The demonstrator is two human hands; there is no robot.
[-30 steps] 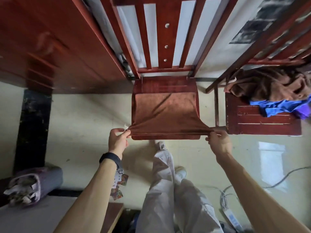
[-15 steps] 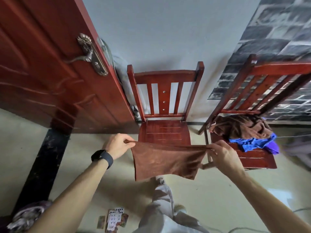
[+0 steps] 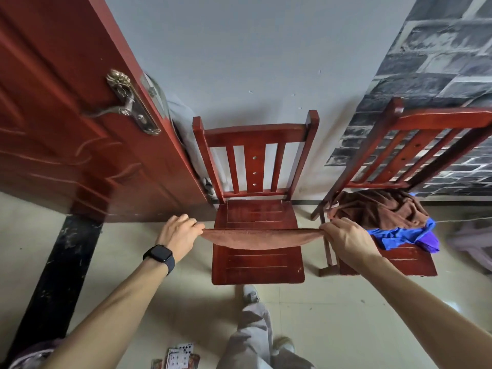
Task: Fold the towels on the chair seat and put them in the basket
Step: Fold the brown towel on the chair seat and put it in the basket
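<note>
A brown towel (image 3: 259, 237) is stretched level above the middle chair's seat (image 3: 257, 265), sagging a little in the middle. My left hand (image 3: 179, 234) pinches its left end and my right hand (image 3: 346, 237) pinches its right end. On the right chair's seat (image 3: 399, 258) lies a heap of another brown towel (image 3: 378, 209) over a blue towel (image 3: 399, 234) with a purple piece at its right end. No basket shows in this view.
A red wooden door (image 3: 66, 123) with a brass handle stands open at left. Playing cards (image 3: 177, 358) lie on the tiled floor near my legs (image 3: 253, 339). A pale object (image 3: 474, 241) is blurred at the far right edge.
The towel was lifted off the middle chair's seat, hung down from both hands, and is now held taut and level over the seat. My view rose from the seat to the wall.
</note>
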